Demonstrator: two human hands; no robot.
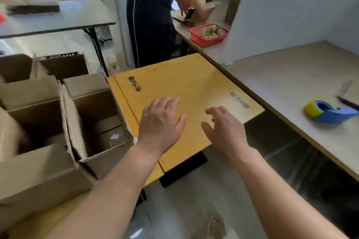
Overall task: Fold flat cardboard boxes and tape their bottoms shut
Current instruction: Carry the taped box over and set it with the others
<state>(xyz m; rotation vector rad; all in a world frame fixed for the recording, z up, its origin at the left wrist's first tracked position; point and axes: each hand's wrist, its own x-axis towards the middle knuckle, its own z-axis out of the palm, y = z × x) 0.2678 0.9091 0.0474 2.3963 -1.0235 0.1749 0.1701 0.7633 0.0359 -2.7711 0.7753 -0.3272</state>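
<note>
A flat yellow cardboard box (180,83) with printed characters lies in front of me, beside the table edge. My left hand (161,122) hovers over its near part, fingers spread, holding nothing. My right hand (223,128) reaches out just to the right of it, fingers apart and slightly curled, also empty. A blue tape dispenser with a yellow-green roll (328,110) rests on the pale table (291,75) to the right. An open brown folded box (97,120) stands at the left, its flaps up.
More open brown boxes (33,118) crowd the left side. Another person (151,15) stands behind the yellow box, working at a far table. A red basket (208,35) sits there. A white partition (281,19) stands at the back right, a grey table (58,19) back left.
</note>
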